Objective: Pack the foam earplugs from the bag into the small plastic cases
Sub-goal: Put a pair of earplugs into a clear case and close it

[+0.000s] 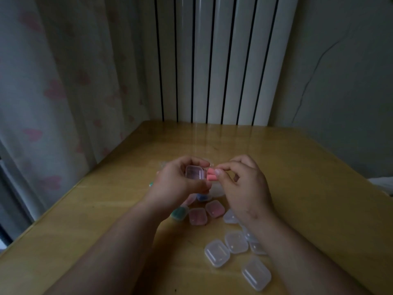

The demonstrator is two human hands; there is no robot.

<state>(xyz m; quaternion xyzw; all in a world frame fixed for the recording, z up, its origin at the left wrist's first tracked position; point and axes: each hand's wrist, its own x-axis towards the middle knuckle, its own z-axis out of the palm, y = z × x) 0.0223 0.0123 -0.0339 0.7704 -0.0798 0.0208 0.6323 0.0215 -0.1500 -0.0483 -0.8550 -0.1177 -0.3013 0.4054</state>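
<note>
My left hand (176,179) grips a small clear plastic case (194,172) above the wooden table (297,171). My right hand (242,184) pinches two pink foam earplugs (210,174) right beside the case's right edge. Below my hands lie packed cases: two with pink earplugs (198,216) (214,208), one with green (180,212), one with blue (203,196). Several cases without earplugs (217,253) lie at the lower right, partly under my right forearm. The earplug bag (217,189) is mostly hidden behind my hands.
A white radiator (212,60) stands behind the table's far edge. A curtain with pink hearts (53,92) hangs on the left. The table's left edge runs diagonally from the far corner to the near left. A pale object (382,184) shows at the right edge.
</note>
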